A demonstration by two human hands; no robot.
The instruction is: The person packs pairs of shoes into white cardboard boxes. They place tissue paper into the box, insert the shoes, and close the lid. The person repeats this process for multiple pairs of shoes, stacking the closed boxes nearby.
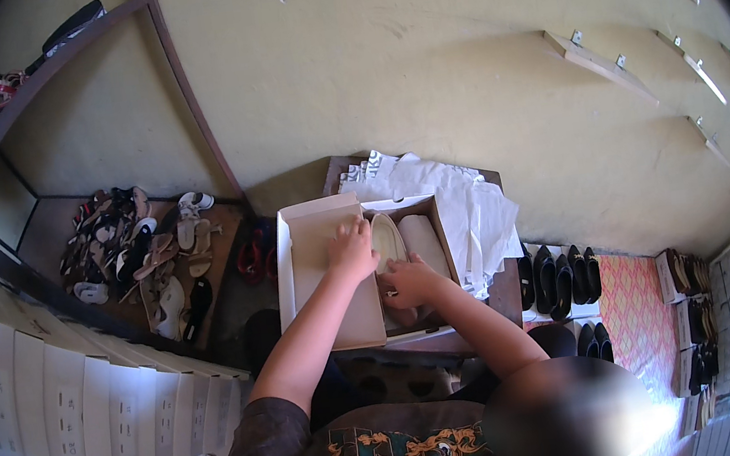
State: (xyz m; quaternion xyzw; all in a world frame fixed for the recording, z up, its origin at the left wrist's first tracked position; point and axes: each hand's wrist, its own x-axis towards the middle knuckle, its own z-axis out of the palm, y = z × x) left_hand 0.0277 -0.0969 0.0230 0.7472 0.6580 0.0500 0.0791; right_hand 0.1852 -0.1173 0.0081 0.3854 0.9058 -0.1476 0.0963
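Note:
A shoebox [434, 210] stands uncovered on a small table, its brown-lined lid [324, 270] folded out to the left. Inside lies a pale cream shoe [386, 236], next to a beige wrapped or rolled piece [423, 243] whose kind I cannot make out. My left hand [352, 250] rests over the lid's inner edge beside the shoe, fingers apart. Bent over the shoe's near end, my right hand [411, 282] has its fingers closed on it. The palm hides part of the box's near half.
Crumpled white wrapping paper [471, 191] lies behind and right of the box. Loose sandals and shoes [157, 255] crowd a shelf at left, above stacked white boxes [94, 411]. Black shoes [558, 281] stand in rows at right. Wooden brackets [599, 63] jut from the wall.

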